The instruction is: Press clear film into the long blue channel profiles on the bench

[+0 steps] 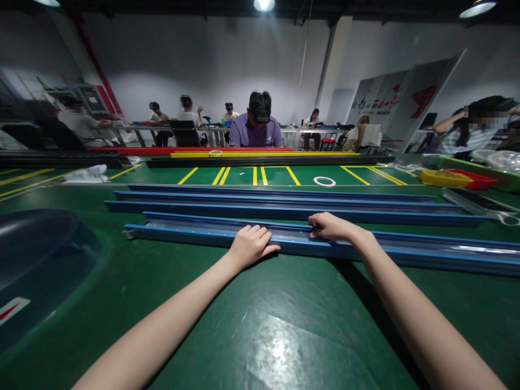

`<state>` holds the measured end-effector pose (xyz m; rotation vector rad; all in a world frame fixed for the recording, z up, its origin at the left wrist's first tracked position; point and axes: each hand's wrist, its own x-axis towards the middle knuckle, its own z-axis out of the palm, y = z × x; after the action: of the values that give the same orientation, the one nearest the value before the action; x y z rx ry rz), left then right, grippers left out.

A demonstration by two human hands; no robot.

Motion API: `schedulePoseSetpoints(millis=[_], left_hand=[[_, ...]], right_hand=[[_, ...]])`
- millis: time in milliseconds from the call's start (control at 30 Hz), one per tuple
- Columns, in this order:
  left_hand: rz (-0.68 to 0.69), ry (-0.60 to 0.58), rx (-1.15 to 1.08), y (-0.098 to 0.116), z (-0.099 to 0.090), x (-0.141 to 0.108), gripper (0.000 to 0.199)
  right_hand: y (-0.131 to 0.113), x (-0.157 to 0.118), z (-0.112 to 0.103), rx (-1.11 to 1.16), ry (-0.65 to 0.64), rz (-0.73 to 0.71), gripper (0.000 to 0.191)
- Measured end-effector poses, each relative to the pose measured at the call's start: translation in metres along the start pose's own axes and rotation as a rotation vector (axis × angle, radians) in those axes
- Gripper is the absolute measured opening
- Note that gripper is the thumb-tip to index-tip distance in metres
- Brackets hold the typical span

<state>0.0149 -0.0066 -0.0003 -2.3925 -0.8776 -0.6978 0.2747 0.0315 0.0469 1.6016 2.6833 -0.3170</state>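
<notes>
A long blue channel (439, 253) lies across the green table, nearest to me, with its open side up. My left hand (251, 246) grips its near edge, fingers curled over the rim into the channel and thumb along the outside. Further right, my right hand (327, 226) reaches into the same channel with bent fingers pressed together. Its fingertips are partly hidden, so I cannot make out what they hold, if anything. Clear, shiny material shows inside the channel. Just behind it, more blue channels (195, 208) lie roughly parallel.
A large transparent curved piece (36, 260) is at the left. Beyond the channels are a white ring (324, 182), yellow tape lines and black, yellow and red strips. Yellow (444, 179) and red trays, and scissors (507, 219), are at the right. A person (255, 127) sits opposite.
</notes>
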Motion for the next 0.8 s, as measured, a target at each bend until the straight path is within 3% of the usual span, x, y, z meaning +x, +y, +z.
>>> schedulePoseSetpoints(millis=[267, 800], left_hand=[[0.007, 0.012, 0.02, -0.0002, 0.0004, -0.0005, 0.042], [0.011, 0.061, 0.018, -0.0007, 0.0028, -0.0003, 0.043]], right_hand=[[-0.0044, -0.0001, 0.0012, 0.005, 0.007, 0.032, 0.02], [-0.0063, 0.0, 0.0015, -0.044, 0.012, 0.047, 0.02]])
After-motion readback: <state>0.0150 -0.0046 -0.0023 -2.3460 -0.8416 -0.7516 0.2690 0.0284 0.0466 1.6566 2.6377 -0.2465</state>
